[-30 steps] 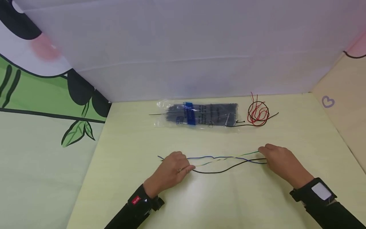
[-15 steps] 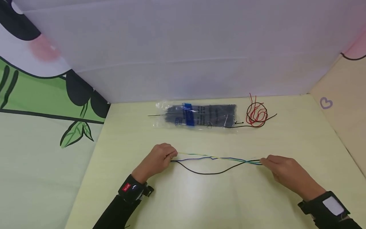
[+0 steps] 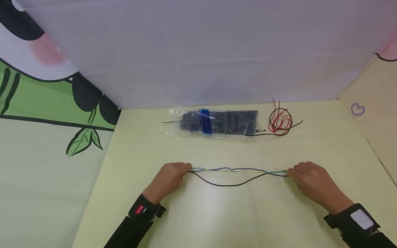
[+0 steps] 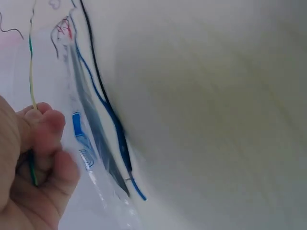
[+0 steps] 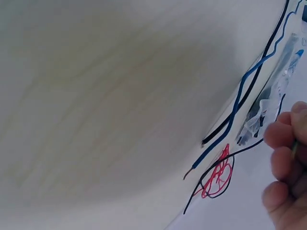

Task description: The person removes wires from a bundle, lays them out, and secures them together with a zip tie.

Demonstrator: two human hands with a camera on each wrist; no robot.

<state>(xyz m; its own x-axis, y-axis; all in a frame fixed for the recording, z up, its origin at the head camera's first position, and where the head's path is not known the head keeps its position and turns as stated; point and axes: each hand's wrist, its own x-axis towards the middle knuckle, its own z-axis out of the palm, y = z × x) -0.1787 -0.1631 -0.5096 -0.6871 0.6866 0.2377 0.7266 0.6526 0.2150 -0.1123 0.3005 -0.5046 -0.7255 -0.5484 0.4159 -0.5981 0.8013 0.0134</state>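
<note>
pale worktop, evenly lit, is stretched out under the work. nearest, a thin yellow-green wire is held across it, pinched toward one end by the left grip and, as far as can be told, toward the other by the right grip. beside or under it, a blue wire and a bowed black wire are left lying loose. the yellow-green wire is judged light, bendable and smooth, apt to slip and to keep small kinks; it is best taken close to each end, with only slight tension. farther off, a clear bag of dark strips is seen, with a red tangle near it.
</note>
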